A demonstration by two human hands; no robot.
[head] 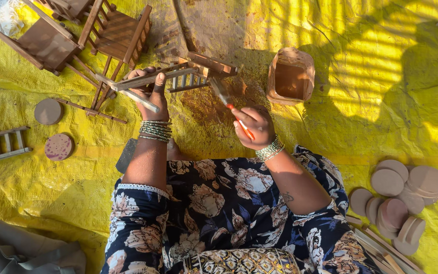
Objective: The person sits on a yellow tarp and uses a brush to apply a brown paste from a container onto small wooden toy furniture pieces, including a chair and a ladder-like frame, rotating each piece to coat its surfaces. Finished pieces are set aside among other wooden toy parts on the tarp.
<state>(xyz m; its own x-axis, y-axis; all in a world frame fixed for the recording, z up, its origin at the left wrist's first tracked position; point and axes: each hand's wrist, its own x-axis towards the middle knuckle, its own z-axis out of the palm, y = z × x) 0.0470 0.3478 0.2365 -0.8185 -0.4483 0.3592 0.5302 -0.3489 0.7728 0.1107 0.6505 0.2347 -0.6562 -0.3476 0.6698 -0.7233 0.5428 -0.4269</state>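
Floral-clothed knees fill the near edge of the yellow sheet (36, 172). Left hand (150, 94) lifts a small wooden frame (178, 76) off the sheet, fingers pinching its slats so every side is reachable. Right hand (254, 127), wrist bent, pinches a red-handled brush (231, 109) with its tip against the frame. An open paint box (291, 76) sits beside it.

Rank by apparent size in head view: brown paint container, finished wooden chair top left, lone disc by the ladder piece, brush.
1. finished wooden chair
2. brown paint container
3. brush, long but thin, so unsure against the disc
4. lone disc
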